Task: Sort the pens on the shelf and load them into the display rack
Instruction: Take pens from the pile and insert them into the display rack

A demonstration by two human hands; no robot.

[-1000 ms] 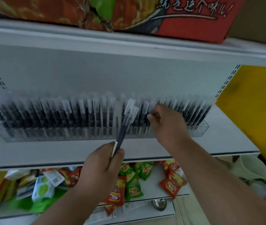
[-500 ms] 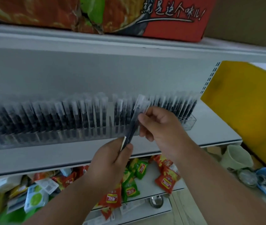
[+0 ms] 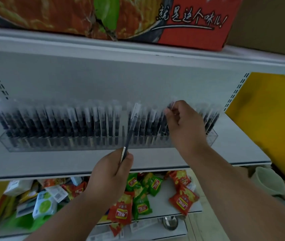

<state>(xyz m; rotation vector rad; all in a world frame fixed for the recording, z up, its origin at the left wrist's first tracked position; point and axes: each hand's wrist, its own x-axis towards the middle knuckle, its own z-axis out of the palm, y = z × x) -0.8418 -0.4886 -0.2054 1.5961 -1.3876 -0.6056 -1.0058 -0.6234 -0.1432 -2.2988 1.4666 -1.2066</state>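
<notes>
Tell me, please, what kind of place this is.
Most likely a small shop or convenience store. White metal retail shelving carries a clear display rack packed with pens, red and green snack packets lie on the shelf below, and a printed food carton sits on top.

The pen tops in the display rack (image 3: 213,136) are smeared by blur, what the right hand (image 3: 183,122) pinches cannot be made out, and the red carton (image 3: 190,23) is cut off by the top edge.
</notes>
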